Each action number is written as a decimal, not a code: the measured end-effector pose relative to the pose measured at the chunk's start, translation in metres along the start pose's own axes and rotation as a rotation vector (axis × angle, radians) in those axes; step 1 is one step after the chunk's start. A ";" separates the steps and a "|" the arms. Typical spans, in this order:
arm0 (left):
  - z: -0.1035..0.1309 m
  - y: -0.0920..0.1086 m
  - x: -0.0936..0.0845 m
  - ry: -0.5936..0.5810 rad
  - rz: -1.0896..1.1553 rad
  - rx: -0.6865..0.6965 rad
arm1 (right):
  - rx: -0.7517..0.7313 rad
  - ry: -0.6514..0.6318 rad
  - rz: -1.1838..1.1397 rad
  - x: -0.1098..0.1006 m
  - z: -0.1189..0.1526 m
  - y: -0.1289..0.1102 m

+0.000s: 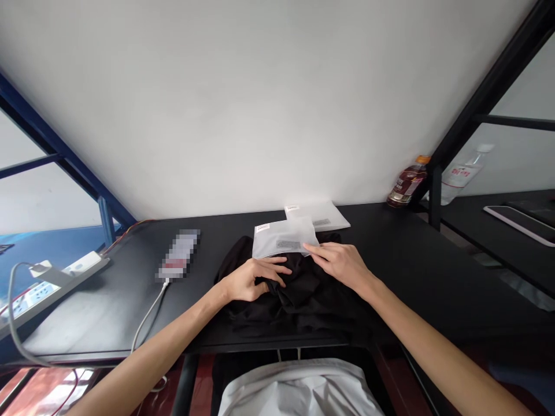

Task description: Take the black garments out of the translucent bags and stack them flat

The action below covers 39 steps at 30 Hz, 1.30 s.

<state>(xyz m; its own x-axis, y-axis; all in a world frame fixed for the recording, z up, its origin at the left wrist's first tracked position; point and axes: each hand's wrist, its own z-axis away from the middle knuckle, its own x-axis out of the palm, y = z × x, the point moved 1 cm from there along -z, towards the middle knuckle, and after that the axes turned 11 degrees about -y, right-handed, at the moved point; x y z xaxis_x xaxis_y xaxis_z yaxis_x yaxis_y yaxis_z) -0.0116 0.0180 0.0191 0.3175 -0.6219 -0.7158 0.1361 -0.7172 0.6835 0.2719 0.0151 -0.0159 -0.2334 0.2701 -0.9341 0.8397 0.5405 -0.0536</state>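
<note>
A bunched black cloth (303, 297) lies on the black desk in front of me. My left hand (255, 277) is on its left side, with thumb and curled fingers pinching a fold. Against the far part of the cloth rests a translucent white plastic bag (284, 232) with a small label and a printed patch. The fingertips of my right hand (336, 261) grip this bag at its lower right corner; the thumb is partly hidden. Behind it, a second white plastic bag (332, 215) of the same kind lies near the wall, partly covered by the first.
A blurred phone (180, 254) with a charging cable lies left on the desk (121, 289). A power strip (56, 283) runs along the left edge. At the right stand a dark drink bottle (407, 182) and a clear bottle (463, 173) beside a black metal frame (435, 196).
</note>
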 end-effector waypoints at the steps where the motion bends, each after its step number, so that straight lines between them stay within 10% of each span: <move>1: 0.000 0.000 0.000 -0.002 -0.007 0.003 | -0.012 0.020 0.004 0.001 0.000 0.000; 9: 0.002 -0.002 0.002 0.004 -0.023 0.005 | 0.209 0.189 0.085 -0.005 -0.012 0.034; 15: 0.003 -0.001 0.001 -0.006 -0.050 -0.025 | 0.460 -0.050 0.068 0.001 -0.018 0.059; 22: 0.004 0.003 -0.001 0.000 -0.069 -0.046 | 0.092 -0.176 -0.040 0.005 -0.022 0.024; 39: 0.003 0.005 -0.001 0.070 -0.177 -0.101 | 0.278 -0.310 0.001 0.015 -0.035 0.037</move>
<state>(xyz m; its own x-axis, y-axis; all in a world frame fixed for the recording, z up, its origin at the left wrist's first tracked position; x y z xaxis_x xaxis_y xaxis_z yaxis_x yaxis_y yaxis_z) -0.0138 0.0137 0.0231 0.3439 -0.4635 -0.8166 0.2877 -0.7758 0.5615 0.2827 0.0672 -0.0201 -0.1096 -0.0057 -0.9940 0.9500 0.2934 -0.1064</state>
